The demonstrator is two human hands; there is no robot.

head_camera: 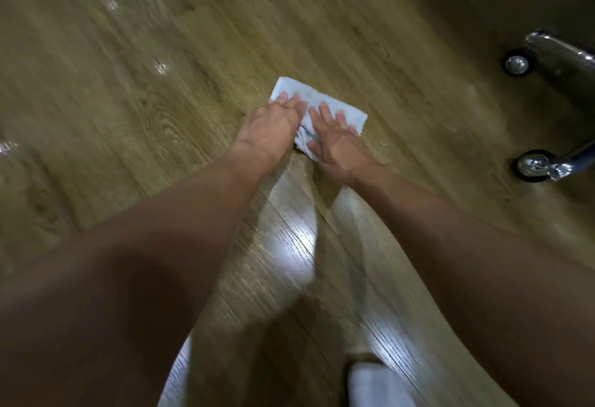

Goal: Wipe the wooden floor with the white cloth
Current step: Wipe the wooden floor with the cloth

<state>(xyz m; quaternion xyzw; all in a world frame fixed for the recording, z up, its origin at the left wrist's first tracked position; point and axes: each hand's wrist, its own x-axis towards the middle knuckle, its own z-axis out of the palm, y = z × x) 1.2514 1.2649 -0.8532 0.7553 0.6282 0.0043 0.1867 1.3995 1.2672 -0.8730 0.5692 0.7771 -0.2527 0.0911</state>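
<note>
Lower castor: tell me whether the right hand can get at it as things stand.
Probably yes. The right hand lies flat on the cloth, and only bare floor shows between it and the lower castor to its right, though it may need a lean.

White cloth (pixel 325 101), dark smudge perhaps; olive-brown grained wooden floor (pixel 128 101); black-and-chrome casters (pixel 516 64).

A: Entry 1, cloth (pixel 322 107)?
B: Flat on floor (pixel 128 117), mid-view; left hand (pixel 270 126) and right hand (pixel 338 146) side by side on top.
A: Entries 2, 3?
B: Far castor (pixel 516 64), near castor (pixel 531 165): on floor, well right of cloth, 1 behind the other, under chair base (pixel 560 49).
</note>
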